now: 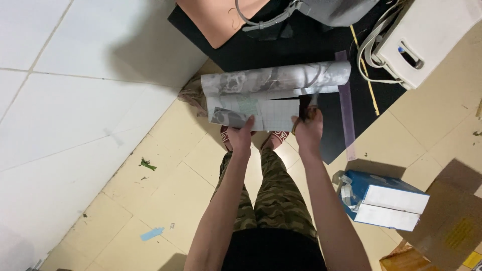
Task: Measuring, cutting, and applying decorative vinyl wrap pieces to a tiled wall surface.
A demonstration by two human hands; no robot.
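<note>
Above the tiled floor (165, 185), both hands hold a partly rolled grey printed sheet (273, 85). Left hand (241, 134) pinches its lower edge, grip closed on the paper. Right hand (308, 129) clasps that edge too, beside a black mat (321, 60); the roll lies beyond both grips.

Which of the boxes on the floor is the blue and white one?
The blue and white box beside the right hand's forearm; the boxes past it at the frame's corner are plain brown cardboard.
</note>
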